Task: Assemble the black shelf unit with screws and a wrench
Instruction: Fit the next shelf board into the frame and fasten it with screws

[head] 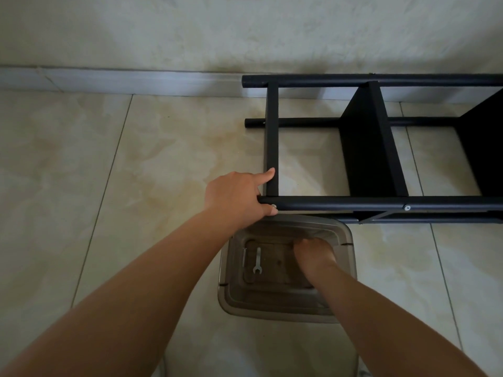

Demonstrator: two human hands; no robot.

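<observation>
Two bare arms reach out below me over the pale marbled floor tiles (114, 164). Largest in my view is the black metal-tube shelf unit (370, 148), lying on its side against the wall's baseboard (136, 80), its dark panels standing upright between the rails. Just beside its near rail sits a smoky translucent plastic bin (345, 240), square with rounded corners. My left hand (239, 197) grips the end of the near rail — index finger stretched onto the cross bar, thumb beside a small silver screw (273, 206). My right hand (313, 254) is down inside the bin, fingers curled toward its bottom; whether they pinch anything I cannot tell. A small silver open-end wrench (257, 263) lies flat on the bin's floor, apart from that hand, with a long silver bolt (244, 256) just beside it.
</observation>
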